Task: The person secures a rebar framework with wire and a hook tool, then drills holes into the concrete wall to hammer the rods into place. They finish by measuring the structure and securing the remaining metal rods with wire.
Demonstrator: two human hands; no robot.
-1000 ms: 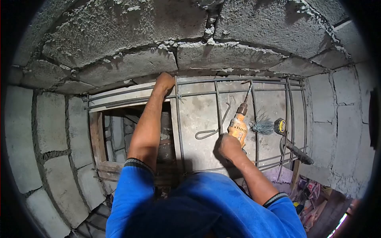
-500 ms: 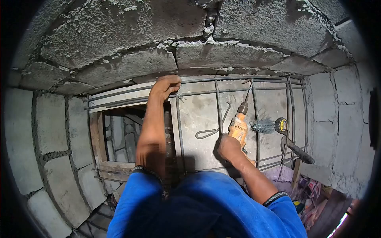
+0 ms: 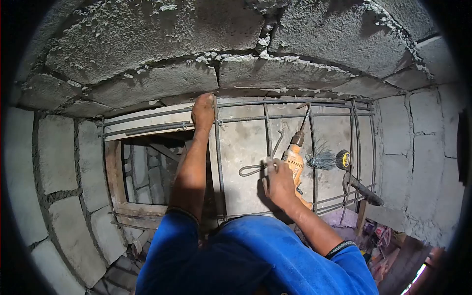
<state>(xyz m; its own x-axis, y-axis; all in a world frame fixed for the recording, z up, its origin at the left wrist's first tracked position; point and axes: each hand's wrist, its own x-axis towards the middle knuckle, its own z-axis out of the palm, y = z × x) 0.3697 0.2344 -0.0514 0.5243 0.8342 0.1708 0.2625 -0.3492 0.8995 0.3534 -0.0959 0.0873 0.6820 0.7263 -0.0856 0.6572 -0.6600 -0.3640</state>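
My left hand (image 3: 203, 112) is closed around the upper steel bars of a rebar cage (image 3: 241, 103), beside a corner bound with tie wire. My right hand (image 3: 280, 184) hovers over the board (image 3: 241, 142), its thumb and fingers apart and slightly blurred. Just to its right lies an orange power drill (image 3: 294, 160), the bit (image 3: 306, 119) pointing at the back wall. A bent steel hook with a looped handle (image 3: 250, 170) rests by my right fingertips; part of it is hidden behind them. Right of the drill is a bundle of tie wire (image 3: 323, 159).
A yellow and black tape measure (image 3: 343, 159) and a hammer (image 3: 366, 191) lie towards the right end of the cage. Left of the board is a wood-framed opening (image 3: 117, 169). Concrete block walls (image 3: 157, 83) stand close on several sides.
My right hand has come away from the drill's side, moving slightly left and up with its fingers opening. My left hand has turned and tightened around the upper bars.
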